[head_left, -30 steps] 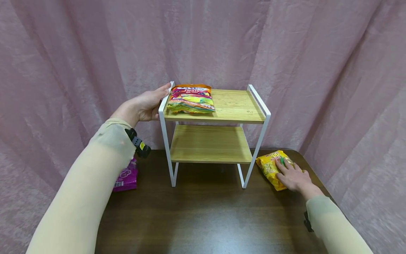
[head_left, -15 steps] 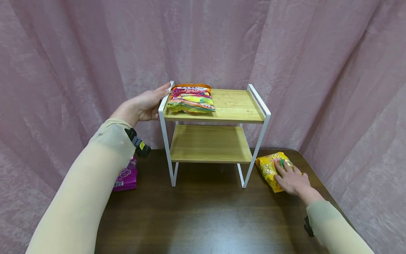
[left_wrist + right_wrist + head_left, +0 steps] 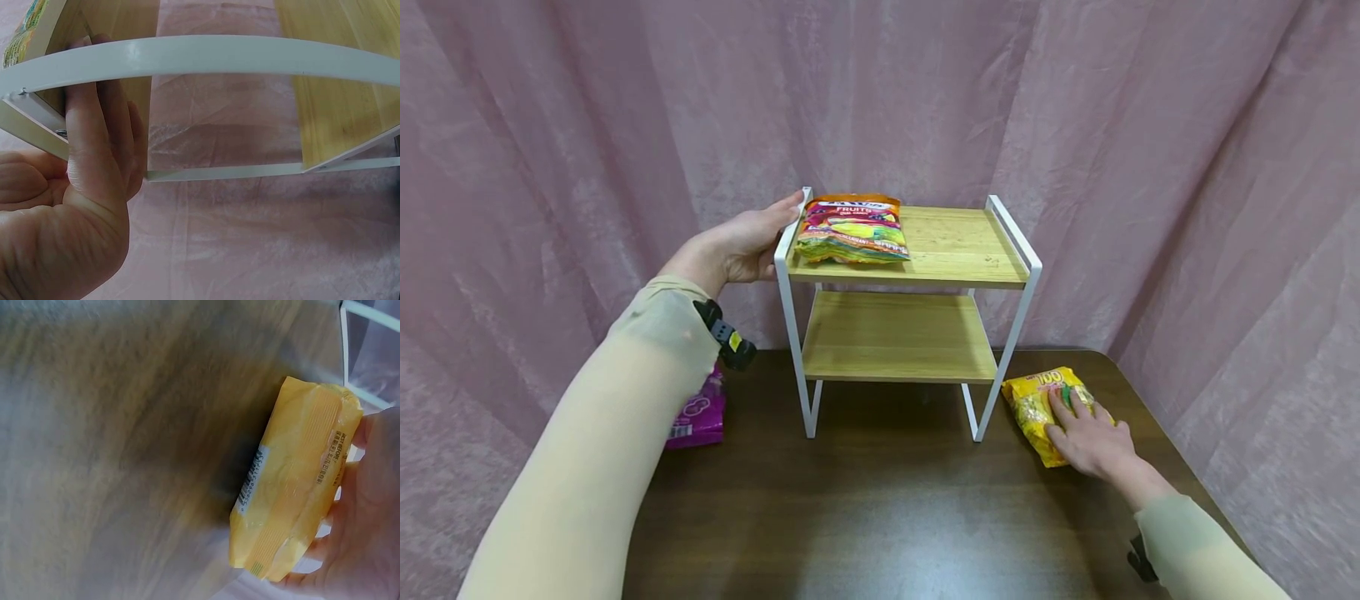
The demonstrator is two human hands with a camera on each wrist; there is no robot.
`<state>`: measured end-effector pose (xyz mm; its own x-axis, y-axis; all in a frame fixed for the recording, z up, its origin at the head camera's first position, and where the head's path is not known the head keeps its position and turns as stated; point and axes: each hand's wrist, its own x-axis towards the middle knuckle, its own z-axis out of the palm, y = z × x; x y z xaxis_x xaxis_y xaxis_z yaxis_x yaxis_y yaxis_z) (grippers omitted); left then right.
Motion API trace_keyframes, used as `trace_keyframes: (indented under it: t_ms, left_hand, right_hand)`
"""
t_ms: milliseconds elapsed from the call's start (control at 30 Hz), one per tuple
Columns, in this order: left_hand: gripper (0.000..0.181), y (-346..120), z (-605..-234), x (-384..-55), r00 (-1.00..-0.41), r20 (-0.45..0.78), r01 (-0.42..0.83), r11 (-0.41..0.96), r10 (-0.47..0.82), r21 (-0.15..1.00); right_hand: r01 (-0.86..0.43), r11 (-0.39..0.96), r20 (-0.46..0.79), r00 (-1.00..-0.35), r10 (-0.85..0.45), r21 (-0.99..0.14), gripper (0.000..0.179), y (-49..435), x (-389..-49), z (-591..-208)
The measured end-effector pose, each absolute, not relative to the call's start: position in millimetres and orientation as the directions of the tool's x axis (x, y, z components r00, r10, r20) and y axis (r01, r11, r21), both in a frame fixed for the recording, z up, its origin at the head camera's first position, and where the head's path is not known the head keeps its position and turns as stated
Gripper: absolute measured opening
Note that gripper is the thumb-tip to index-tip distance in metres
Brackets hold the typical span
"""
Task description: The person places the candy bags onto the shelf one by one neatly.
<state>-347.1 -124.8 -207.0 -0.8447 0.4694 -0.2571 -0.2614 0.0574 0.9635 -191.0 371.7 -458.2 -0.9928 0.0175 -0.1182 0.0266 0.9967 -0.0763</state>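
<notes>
My left hand grips the upper left side of a two-tier shelf rack with white metal frames and pale wood boards. In the left wrist view its fingers pass behind the white bar and under the top board. A colourful fruit candy bag lies on the left of that board, close to the thumb. To the right of the rack, my right hand rests with spread, mostly straight fingers on a yellow candy bag on the table. The right wrist view shows this bag's barcode side.
A purple bag lies at the left, partly hidden behind my left forearm. The rack stands near the back edge of the dark brown table. Pink curtains hang behind and to the right.
The yellow bag has slid a little toward me and slightly left under my right hand, turning slightly. My left hand keeps its grip on the rack. The head view has shifted slightly.
</notes>
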Motion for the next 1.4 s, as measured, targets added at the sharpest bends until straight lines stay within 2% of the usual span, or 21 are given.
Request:
trace_keyframes:
  t_ms: [600, 1200, 1400]
  left_hand:
    - [0.054, -123, -207, -346, -0.846, -0.253, -0.255, 0.061, 0.469, 0.965]
    - [0.055, -127, -206, -345, -0.845, -0.253, -0.257, 0.058, 0.471, 0.965]
    - [0.056, -127, -206, -345, -0.842, -0.255, -0.263, 0.051, 0.476, 0.963]
  right_hand:
    - [0.033, 0.999, -0.084, -0.996, 0.029, -0.043, 0.068, 352, -160, -459]
    - [0.066, 0.996, -0.069, -0.996, 0.063, -0.051, 0.068, 338, -145, -459]
    - [0.064, 0.993, -0.157, -0.987, 0.047, -0.102, 0.07, 344, -150, -448]
